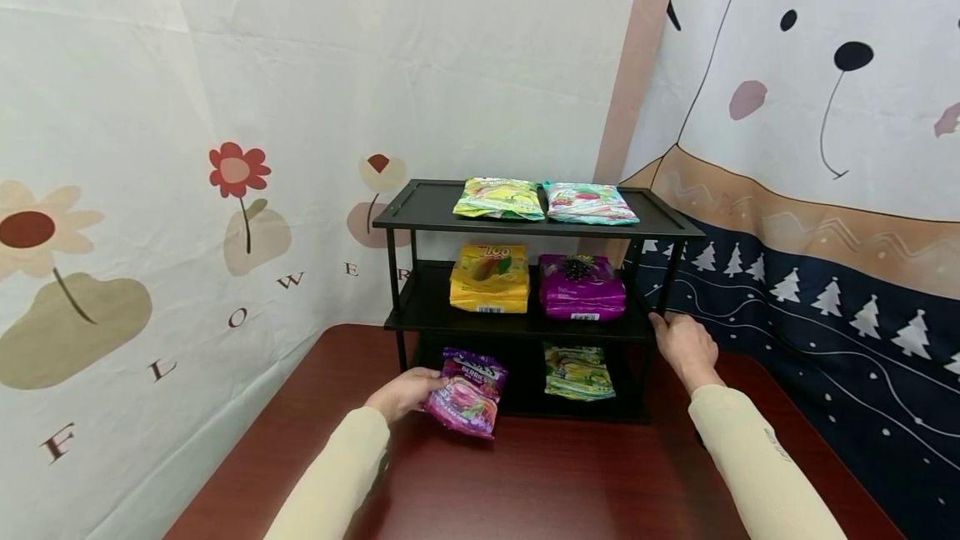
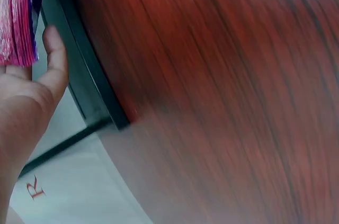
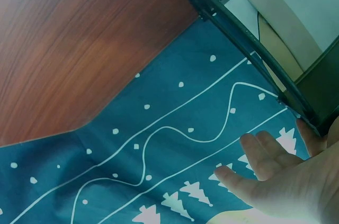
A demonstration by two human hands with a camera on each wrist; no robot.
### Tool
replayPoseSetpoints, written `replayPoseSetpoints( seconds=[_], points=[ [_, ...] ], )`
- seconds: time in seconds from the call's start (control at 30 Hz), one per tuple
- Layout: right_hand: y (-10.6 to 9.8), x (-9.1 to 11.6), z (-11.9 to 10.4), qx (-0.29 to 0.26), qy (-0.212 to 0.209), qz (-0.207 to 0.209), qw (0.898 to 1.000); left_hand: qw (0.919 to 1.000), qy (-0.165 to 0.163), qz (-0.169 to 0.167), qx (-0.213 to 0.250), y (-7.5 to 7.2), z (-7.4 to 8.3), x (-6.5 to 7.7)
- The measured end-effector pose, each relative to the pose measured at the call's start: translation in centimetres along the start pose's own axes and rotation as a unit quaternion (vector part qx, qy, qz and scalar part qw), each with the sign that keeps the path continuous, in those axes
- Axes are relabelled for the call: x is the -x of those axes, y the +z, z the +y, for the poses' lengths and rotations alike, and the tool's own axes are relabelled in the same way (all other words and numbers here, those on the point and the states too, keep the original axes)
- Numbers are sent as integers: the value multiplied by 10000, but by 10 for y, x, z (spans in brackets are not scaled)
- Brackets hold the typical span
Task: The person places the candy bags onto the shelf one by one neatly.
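Observation:
My left hand (image 1: 405, 394) grips a purple-and-pink candy bag (image 1: 468, 394) by its left edge, in front of the bottom tier of a black three-tier rack (image 1: 420, 319). In the left wrist view, the bag's pleated pink side (image 2: 21, 20) shows above my palm, with one finger raised beside it. At the rack's right side, my right hand (image 1: 684, 344) holds the corner of the middle tier by the post. The right wrist view shows its other fingers (image 3: 259, 158) loosely bent, away from the frame. A green-yellow bag (image 1: 577, 373) lies on the bottom tier, on the right.
The top tier carries a yellow-green bag (image 1: 498, 198) and a pale teal bag (image 1: 590, 203). On the middle tier sit yellow bags (image 1: 490, 277) and purple bags (image 1: 582, 286). The rack stands on a reddish-brown wooden table (image 1: 555, 482), with printed cloth (image 1: 480, 65) behind.

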State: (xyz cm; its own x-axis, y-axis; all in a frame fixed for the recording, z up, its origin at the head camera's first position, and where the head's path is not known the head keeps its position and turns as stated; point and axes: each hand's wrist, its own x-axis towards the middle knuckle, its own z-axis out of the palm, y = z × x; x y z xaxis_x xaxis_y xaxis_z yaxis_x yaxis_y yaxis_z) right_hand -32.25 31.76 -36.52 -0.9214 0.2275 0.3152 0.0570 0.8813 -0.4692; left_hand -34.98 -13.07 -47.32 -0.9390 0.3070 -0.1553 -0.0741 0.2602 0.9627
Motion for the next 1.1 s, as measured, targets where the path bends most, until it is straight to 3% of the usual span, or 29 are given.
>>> replayPoseSetpoints(
  seconds=[0.23, 0.3, 0.37, 0.43, 0.53, 0.67, 0.77, 0.97, 1.1],
  points=[
    [-1, 1, 0, -9, -6, 30, 10000, 9994, 70, 253, 244, 16, 0, -7],
    [0, 1, 1, -4, 0, 22, 10000, 9991, 192, 366, -110, 19, -1, -7],
    [0, 1, 0, -1, -19, 10, 10000, 9947, 417, 515, -784, 20, -2, -6],
    [0, 1, 0, -9, -15, 17, 10000, 9809, 656, 802, -1644, 20, -3, -5],
    [0, 1, -1, -7, -27, 34, 10000, 9481, 791, 1228, -2823, 20, -3, -4],
    [0, 0, 0, -21, -13, 55, 10000, 9073, 739, 1471, -3870, 22, -2, -4],
    [0, 0, 0, -49, -2, 49, 10000, 8854, 1042, 1409, -4306, 26, -1, -3],
    [2, -1, 1, 5, -3, -9, 10000, 8572, 1943, 1022, -4659, 31, 0, -1],
    [2, -2, 1, 17, 7, -35, 10000, 8314, 2354, 808, -4969, 33, 0, 1]
  ],
)
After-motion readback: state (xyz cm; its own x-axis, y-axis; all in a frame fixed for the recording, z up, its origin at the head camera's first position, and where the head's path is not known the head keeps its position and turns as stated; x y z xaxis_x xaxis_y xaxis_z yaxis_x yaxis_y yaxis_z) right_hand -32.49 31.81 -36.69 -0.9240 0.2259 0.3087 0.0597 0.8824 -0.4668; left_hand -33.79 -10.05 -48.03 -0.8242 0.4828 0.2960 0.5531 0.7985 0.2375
